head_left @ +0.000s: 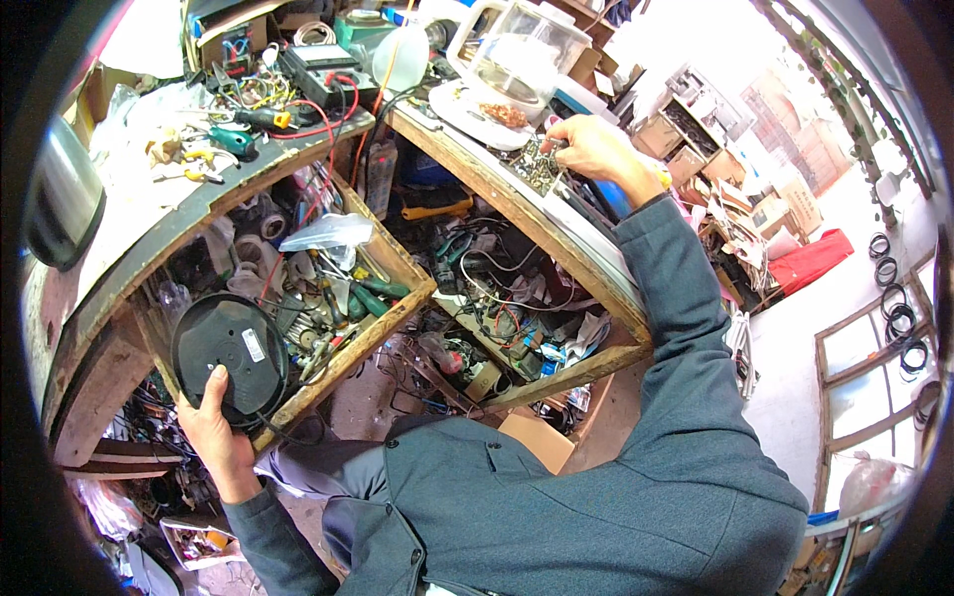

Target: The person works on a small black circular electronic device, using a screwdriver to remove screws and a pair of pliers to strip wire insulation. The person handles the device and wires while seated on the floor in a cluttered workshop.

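My left hand [216, 437] grips the near rim of a round black base [231, 348], like the power base of an electric kettle, its thumb lying on the face. The base has a white label and a black cord [298, 437] at its lower edge. It is held over the open left drawer [397, 308]. My right hand [594, 149] is stretched out to the right tabletop, its fingers pinched together over a heap of small metal parts [537, 169], probably screws. What the fingertips hold, if anything, is too small to make out.
A shiny metal vessel [66, 194] stands at the table's left edge. Pliers and screwdrivers [368, 298] fill the left drawer; cables crowd the right drawer [527, 298]. At the back are a multimeter [331, 74] with red and black leads and a clear glass jug [522, 55].
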